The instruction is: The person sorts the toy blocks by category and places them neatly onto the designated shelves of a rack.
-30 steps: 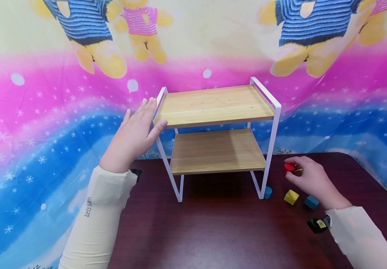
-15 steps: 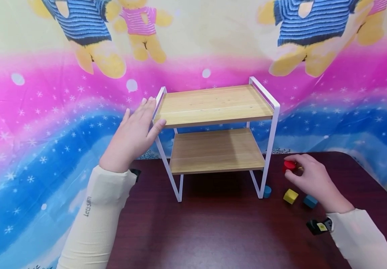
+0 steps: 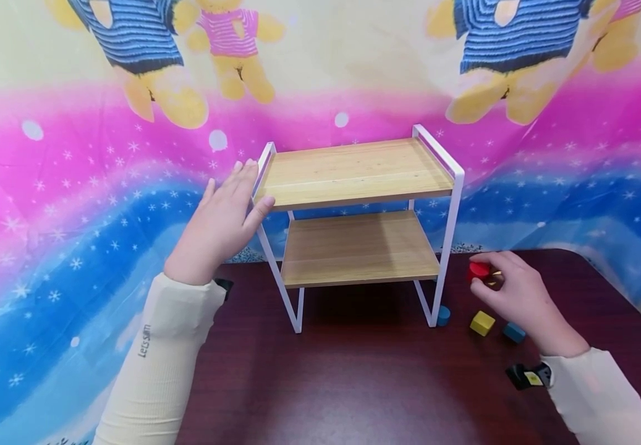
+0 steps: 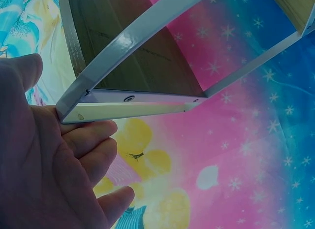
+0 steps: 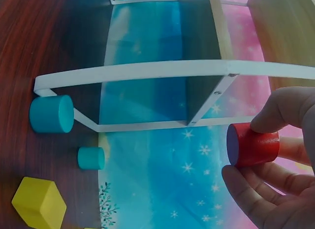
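Note:
In the head view my left hand [image 3: 217, 222] is at the upper left corner of a two-tier shelf with wooden boards [image 3: 353, 176] and a white metal frame [image 3: 447, 247]. Its fingers are extended; the left wrist view shows the palm against the frame's corner [image 4: 66, 106]. To the right of the shelf, my right hand [image 3: 520, 300] pinches a red cylinder block [image 5: 256, 144] between thumb and fingers. The right wrist view has it raised above the table, beside the frame. Part of a yellow thing [image 3: 496, 279] shows behind the fingers in the head view.
On the dark wood table [image 3: 342, 383], a blue cylinder [image 3: 444, 316] stands by the shelf's right foot. A yellow block [image 3: 482, 322] and a blue block [image 3: 514, 332] lie near the right wrist. A second blue cylinder [image 5: 91, 158] sits farther back. A patterned cloth [image 3: 342, 74] hangs behind.
The right hand has risen very slightly with the red cylinder block, and more of the yellow thing behind it shows. The left hand stays in place on the shelf.

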`<act>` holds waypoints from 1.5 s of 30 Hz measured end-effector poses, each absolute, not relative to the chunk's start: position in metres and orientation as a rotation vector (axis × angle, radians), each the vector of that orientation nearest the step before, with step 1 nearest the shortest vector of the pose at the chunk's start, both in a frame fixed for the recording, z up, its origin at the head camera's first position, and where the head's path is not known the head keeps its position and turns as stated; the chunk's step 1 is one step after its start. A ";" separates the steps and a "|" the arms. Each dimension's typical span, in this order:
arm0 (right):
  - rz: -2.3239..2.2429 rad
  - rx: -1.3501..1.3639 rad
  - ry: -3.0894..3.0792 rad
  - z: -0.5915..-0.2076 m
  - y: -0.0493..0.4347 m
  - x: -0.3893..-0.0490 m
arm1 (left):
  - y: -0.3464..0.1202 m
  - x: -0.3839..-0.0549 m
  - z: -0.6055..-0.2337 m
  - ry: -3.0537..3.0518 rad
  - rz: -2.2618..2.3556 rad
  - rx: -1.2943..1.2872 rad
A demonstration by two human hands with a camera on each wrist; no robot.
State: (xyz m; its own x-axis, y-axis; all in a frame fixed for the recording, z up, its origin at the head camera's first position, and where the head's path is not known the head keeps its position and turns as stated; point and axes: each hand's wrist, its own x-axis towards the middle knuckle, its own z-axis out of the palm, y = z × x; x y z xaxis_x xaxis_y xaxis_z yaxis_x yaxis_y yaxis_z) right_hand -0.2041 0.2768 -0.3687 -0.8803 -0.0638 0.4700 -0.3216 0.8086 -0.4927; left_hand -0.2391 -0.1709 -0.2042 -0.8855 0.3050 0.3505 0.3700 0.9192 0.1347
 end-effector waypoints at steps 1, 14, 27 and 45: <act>0.805 0.292 -2.546 -0.368 0.276 -0.203 | -0.171 -0.239 -0.204 -2.752 -0.285 -0.501; 0.804 0.324 -2.476 -0.362 0.269 -0.198 | -0.171 -0.241 -0.206 -2.743 -0.309 -0.508; 0.823 0.363 -2.416 -0.356 0.259 -0.187 | -0.170 -0.240 -0.207 -2.737 -0.310 -0.499; 0.791 0.451 -2.343 -0.343 0.242 -0.181 | -0.170 -0.240 -0.207 -2.735 -0.329 -0.496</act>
